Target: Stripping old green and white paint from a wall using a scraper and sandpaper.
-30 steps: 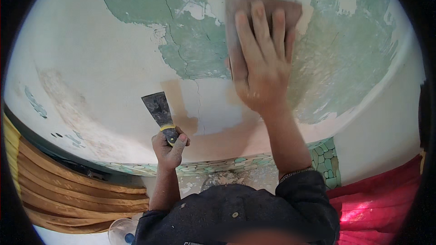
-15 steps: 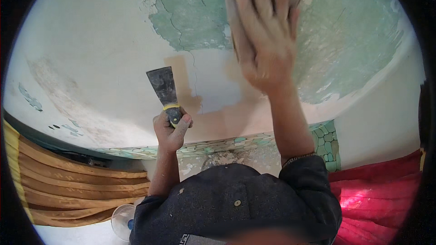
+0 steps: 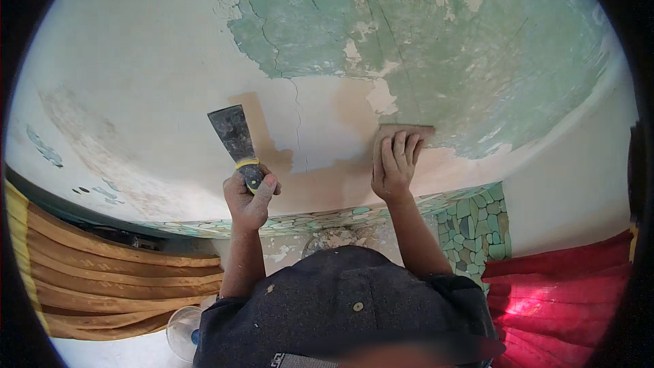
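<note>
My left hand [image 3: 250, 197] is closed round the dark handle of a putty knife [image 3: 231, 129]. Its wide grey blade points up and slightly left, and a yellow band rings the handle. Dust whitens the fingers. Lower on the wall, my right hand [image 3: 394, 167] holds a brown sheet of sandpaper [image 3: 422, 131] against the surface, fingers laid over it, the thumb side along its left edge. The wall [image 3: 163, 75] carries white and beige coats, with a large bare green patch [image 3: 470, 75] above my right hand. A thin crack [image 3: 298, 112] runs down between the hands.
A strip of green stone-patterned tile [image 3: 477, 225] lines the wall's base and right corner. Golden-brown curtains [image 3: 122, 272] hang at left, a red curtain [image 3: 558, 300] at right. Behind my left arm is a round, clear object [image 3: 180, 334] with a blue centre.
My right hand has swept down the wall with the sandpaper, from high on the green patch to its lower edge. The left hand with the putty knife has shifted slightly left.
</note>
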{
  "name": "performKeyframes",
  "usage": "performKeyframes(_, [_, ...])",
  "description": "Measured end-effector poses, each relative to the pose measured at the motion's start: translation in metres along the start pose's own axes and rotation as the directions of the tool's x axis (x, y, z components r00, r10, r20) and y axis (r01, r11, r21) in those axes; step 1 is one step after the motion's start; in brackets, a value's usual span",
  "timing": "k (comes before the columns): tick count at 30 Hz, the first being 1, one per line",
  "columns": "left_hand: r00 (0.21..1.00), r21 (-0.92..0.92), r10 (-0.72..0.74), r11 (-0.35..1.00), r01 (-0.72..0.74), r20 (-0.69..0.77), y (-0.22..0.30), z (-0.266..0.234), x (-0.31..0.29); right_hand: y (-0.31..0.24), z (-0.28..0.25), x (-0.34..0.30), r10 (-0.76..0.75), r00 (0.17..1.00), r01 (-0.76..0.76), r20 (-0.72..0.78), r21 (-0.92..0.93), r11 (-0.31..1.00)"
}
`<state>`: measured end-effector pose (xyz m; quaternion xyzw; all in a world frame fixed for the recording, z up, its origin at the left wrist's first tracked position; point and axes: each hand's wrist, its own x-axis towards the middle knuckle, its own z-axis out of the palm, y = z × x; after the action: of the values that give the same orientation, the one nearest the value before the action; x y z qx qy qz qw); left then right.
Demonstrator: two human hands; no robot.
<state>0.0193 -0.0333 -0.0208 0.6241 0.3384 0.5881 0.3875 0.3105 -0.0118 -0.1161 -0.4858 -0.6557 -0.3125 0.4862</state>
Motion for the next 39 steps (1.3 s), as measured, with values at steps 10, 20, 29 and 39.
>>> performKeyframes(10, [0.999,-0.006,-0.029,1.0,0.029,0.037,-0.005,0.009,0.004,-0.036,-0.094,0.264,-0.086,0.973,0.093,-0.215,0.02,0.995])
performKeyframes(20, [0.995,-0.03,-0.092,0.995,0.093,0.036,-0.011,0.008,0.0,0.03,-0.012,0.008,-0.053,0.995,0.05,-0.087,-0.031,0.998])
performKeyframes(29, [0.995,-0.046,-0.096,0.994,0.096,-0.014,-0.012,0.011,-0.003,0.001,-0.06,0.183,-0.049,0.988,0.057,-0.148,0.047,0.997])
performKeyframes(39, [0.998,0.002,-0.069,0.998,0.068,0.014,-0.021,0.027,0.0,-0.008,-0.064,0.199,-0.078,0.98,0.078,-0.184,-0.008,0.997])
